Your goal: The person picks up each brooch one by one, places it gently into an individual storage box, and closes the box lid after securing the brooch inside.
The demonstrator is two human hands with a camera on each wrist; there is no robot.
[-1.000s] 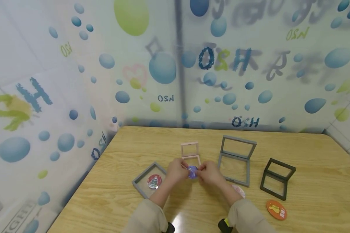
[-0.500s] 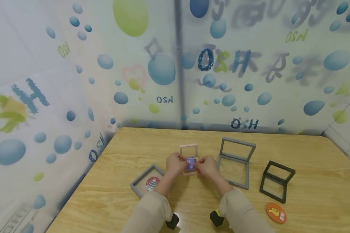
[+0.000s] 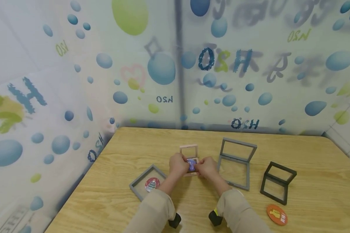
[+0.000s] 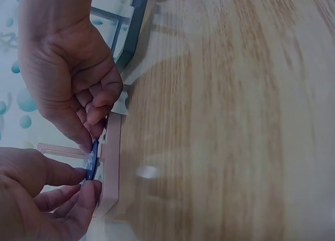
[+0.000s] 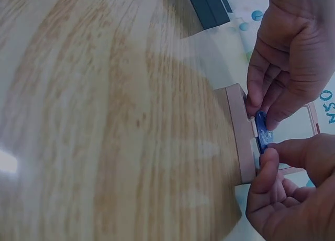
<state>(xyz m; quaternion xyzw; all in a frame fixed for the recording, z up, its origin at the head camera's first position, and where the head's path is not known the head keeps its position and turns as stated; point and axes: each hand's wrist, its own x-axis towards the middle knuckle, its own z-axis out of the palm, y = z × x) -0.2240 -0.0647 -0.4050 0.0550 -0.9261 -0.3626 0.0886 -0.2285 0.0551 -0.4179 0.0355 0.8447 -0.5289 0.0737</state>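
A round purple-blue badge (image 3: 191,164) is pinched by its edges between both hands. My left hand (image 3: 178,163) grips its left side, my right hand (image 3: 208,167) its right, each with thumb and fingertips. In the left wrist view the badge (image 4: 91,160) is tilted close to the inside of a pink hinged frame (image 4: 110,170). The right wrist view has the badge (image 5: 263,132) just past the pink frame's edge (image 5: 242,136). That frame's lid (image 3: 189,146) stands raised at the back. Whether the badge touches the frame's film cannot be told.
Right of the hands stands an open grey frame (image 3: 234,158), then a smaller open black one (image 3: 275,177). An orange thumbs-up badge (image 3: 277,215) lies in front of it. To the left, a grey frame (image 3: 141,175) lies flat with a red Christmas-tree badge (image 3: 152,184) within its outline.
Both hands have carried the purple-blue badge from in front of the pink frame to over its lower half. The right forearm now hides a pinkish badge seen earlier beside it.
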